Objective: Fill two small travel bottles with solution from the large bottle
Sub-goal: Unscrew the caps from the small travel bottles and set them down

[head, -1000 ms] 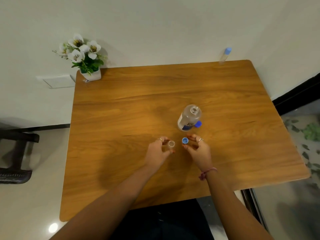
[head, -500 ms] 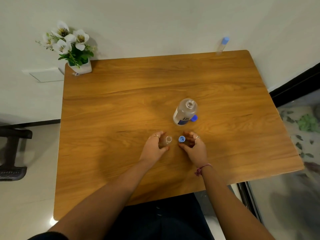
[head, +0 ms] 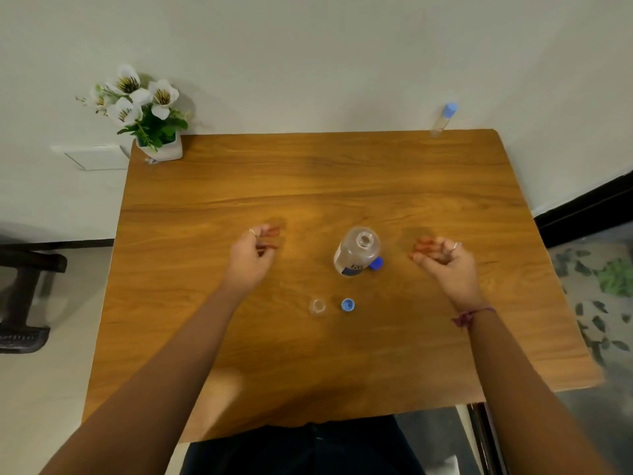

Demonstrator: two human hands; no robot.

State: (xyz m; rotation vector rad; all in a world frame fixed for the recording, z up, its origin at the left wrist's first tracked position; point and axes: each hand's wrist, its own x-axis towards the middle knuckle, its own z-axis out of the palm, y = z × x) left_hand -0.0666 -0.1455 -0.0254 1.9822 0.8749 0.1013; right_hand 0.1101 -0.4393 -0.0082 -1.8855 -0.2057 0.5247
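Observation:
The large clear bottle [head: 357, 255] with a blue label stands uncapped at the table's middle, its blue cap [head: 376, 263] lying against its right side. In front of it a small clear travel bottle [head: 317, 307] stands open, and a small blue cap [head: 348, 305] lies just right of it. A second travel bottle [head: 443, 119] with a blue cap stands at the far right corner. My left hand [head: 251, 258] hovers left of the large bottle, fingers loosely curled and empty. My right hand [head: 445, 262] hovers right of it, also empty.
A white pot of white flowers [head: 145, 118] stands on the far left corner of the wooden table [head: 308, 186]. A wall runs behind the table. A dark chair [head: 24, 296] is on the floor at the left.
Both hands have let go of the small bottle and its cap and moved apart, up and outward to either side of the large bottle. The small bottle and cap now stand alone.

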